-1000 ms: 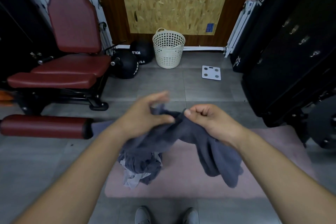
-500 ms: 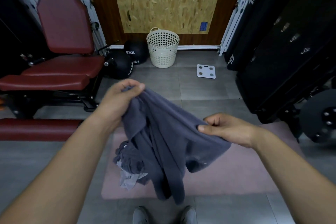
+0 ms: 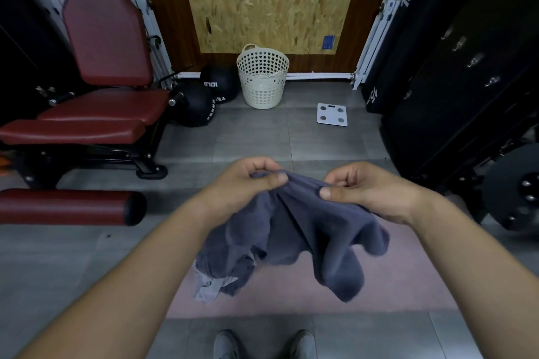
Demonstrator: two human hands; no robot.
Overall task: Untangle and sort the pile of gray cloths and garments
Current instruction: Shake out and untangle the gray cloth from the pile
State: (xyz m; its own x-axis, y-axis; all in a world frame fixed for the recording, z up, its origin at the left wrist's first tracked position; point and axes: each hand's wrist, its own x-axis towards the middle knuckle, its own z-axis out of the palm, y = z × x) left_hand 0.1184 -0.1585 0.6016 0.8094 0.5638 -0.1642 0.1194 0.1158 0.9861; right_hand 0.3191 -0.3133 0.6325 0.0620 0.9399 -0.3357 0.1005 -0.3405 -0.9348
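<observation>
Nearest in, below the hands, two grey shoes (image 3: 264,344) are being seen at the lower edge, planted on the tiled floor (image 3: 58,271). Just beyond them a pink mat (image 3: 408,285) is being used as the sorting ground, and the rest of the pile (image 3: 217,277) is being left heaped on it under the left forearm, a paler scrap (image 3: 204,290) showing at its lower edge.

Above that, the dark gray cloth (image 3: 306,230) is being held up off the mat. Its top edge is being pinched by the left hand (image 3: 248,183), thumb against fingers, and by the right hand (image 3: 367,192) in the same way. Half a second ago the hands were being drawn wide apart, the left one high; now they are being brought close together and level, the hem bunched between them. That suggests the grip is being walked along the edge to find a corner, so one piece is nearly being freed, though its lower left still seems to be trailing into the pile.

Well beyond the hands, a white laundry basket (image 3: 262,79) is being left standing by the wall.
</observation>
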